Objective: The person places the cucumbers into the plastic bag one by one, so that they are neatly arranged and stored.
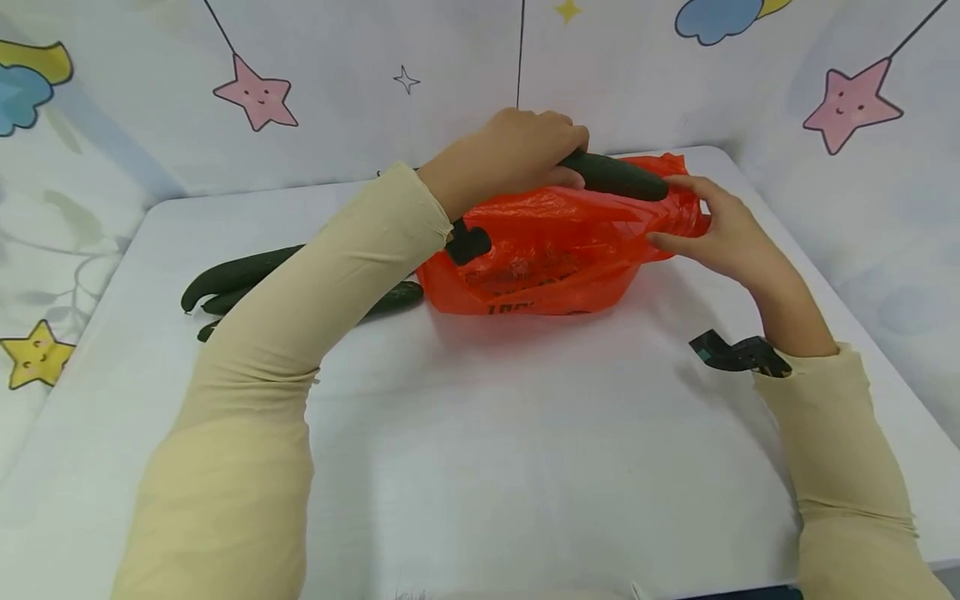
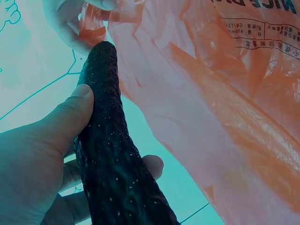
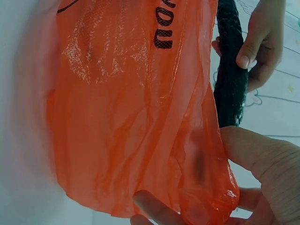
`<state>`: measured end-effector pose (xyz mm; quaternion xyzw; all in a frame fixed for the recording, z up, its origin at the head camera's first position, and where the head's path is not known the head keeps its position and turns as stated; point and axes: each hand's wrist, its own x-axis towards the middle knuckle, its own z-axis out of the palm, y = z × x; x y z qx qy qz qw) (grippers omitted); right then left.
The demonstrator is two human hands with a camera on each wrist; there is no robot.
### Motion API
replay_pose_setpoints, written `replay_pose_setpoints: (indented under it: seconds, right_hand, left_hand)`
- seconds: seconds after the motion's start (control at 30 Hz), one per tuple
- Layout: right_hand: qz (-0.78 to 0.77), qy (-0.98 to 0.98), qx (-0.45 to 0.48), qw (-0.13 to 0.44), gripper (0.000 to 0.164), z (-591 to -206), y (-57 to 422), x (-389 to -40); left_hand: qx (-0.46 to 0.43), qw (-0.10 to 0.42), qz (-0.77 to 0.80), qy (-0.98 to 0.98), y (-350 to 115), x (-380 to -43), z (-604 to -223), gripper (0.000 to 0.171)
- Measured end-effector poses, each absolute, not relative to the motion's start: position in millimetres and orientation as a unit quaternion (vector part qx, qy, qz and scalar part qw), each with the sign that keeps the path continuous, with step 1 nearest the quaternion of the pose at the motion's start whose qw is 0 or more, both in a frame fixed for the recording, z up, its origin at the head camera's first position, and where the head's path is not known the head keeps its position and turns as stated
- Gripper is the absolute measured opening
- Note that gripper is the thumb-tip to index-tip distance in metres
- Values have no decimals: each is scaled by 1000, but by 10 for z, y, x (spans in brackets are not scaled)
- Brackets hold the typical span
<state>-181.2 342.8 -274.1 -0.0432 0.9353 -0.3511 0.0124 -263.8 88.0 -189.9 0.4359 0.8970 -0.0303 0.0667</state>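
My left hand (image 1: 517, 154) grips a dark green cucumber (image 1: 618, 177) above the far side of a red plastic bag (image 1: 540, 258). In the left wrist view the thumb lies along the bumpy cucumber (image 2: 110, 136), fingers wrapping beneath it. The cucumber's tip points at my right hand (image 1: 731, 237), which holds the bag's right end between thumb and fingers. The right wrist view shows the thin bag (image 3: 122, 140) hanging across those fingers, with the cucumber (image 3: 229, 70) just outside its edge. Whatever the bag contains is unclear.
Several more cucumbers (image 1: 240, 275) lie on the white table (image 1: 510, 450) at the left, partly covered by my left sleeve (image 1: 277, 333). Behind the table hangs a pale backdrop (image 1: 360, 125) with cartoon stars. A dark object (image 1: 742, 593) shows at the front edge.
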Motion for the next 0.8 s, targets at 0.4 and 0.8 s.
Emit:
replay_pose_setpoints:
  seconds: [0.4,0.8]
  right_hand:
    - [-356,933,-45,9,76,-2706,3438,-1811]
    - [-356,933,-51,5,76,-2716,3417,-1784]
  left_hand:
    - [439,114,-30,891,1028,-2708,-2031,47]
    - [433,139,-52,889,1257,-2800,-2306,46]
